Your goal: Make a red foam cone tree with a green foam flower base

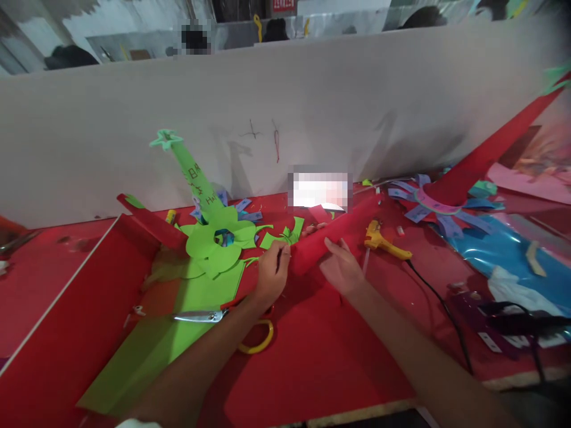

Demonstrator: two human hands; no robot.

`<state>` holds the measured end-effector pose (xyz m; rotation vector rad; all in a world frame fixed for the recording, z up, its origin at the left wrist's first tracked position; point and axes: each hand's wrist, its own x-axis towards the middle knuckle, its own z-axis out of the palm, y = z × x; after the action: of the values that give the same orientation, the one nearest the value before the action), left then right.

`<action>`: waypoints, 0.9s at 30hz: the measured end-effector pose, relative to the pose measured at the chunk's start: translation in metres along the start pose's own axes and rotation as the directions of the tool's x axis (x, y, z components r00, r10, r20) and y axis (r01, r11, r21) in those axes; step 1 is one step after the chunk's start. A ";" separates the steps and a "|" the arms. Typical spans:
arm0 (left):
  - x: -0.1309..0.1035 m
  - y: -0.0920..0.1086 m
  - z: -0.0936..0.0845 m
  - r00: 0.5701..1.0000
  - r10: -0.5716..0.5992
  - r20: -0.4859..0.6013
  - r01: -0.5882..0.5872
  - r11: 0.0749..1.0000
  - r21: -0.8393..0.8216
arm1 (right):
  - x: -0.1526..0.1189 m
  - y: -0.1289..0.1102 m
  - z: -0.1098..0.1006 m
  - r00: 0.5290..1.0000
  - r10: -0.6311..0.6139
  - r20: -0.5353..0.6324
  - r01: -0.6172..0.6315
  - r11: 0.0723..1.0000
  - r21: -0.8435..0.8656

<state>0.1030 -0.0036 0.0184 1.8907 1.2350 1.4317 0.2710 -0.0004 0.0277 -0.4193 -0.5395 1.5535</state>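
A red rolled sheet (pixel 332 238) slants up to the right over the red table. Its lower left end is pinched in my left hand (pixel 274 267), whose fingers are closed on it. My right hand (pixel 342 266) lies against the roll's lower side, thumb and fingers apart, slightly blurred. Left of my hands are green flower-shaped cutouts (pixel 200 246) and a green cone (pixel 194 175) with writing and a star-shaped top. Scissors (pixel 205 316) with a yellow handle lie partly under my left forearm. A yellow glue gun (pixel 384 241) rests right of my right hand.
A red cone (pixel 495 148) with purple strips stands at the right, beside a blue glossy package (pixel 499 249). Green sheets (pixel 147 351) lie at the left by a red divider (pixel 66 321). A black cable (pixel 439 297) runs toward the front edge. A pale partition (pixel 178 89) stands behind.
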 end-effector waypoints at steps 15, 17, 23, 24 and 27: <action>0.012 -0.008 0.006 0.952 -0.196 0.233 0.263 0.915 -0.306 | 0.000 -0.012 -0.001 1.000 -0.010 -0.029 0.010 1.000 -0.009; 0.015 -0.009 0.006 0.940 -0.255 0.228 0.329 0.858 -0.395 | -0.001 -0.013 -0.003 0.999 -0.005 -0.039 0.004 0.999 -0.033; 0.016 -0.011 0.009 0.870 -0.425 0.249 0.488 0.681 -0.546 | -0.003 -0.015 0.001 1.000 0.016 -0.021 -0.018 0.997 -0.077; 0.016 -0.013 0.009 0.869 -0.438 0.231 0.487 0.674 -0.556 | -0.003 -0.014 0.003 1.000 0.011 -0.013 -0.012 0.996 -0.083; 0.015 -0.020 0.010 0.869 -0.479 0.128 0.454 0.665 -0.593 | -0.004 -0.008 0.006 1.000 -0.004 0.020 0.007 0.993 -0.119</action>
<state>0.1060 0.0208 0.0072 1.0116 0.9999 1.3528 0.2745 -0.0047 0.0370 -0.4933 -0.6501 1.5261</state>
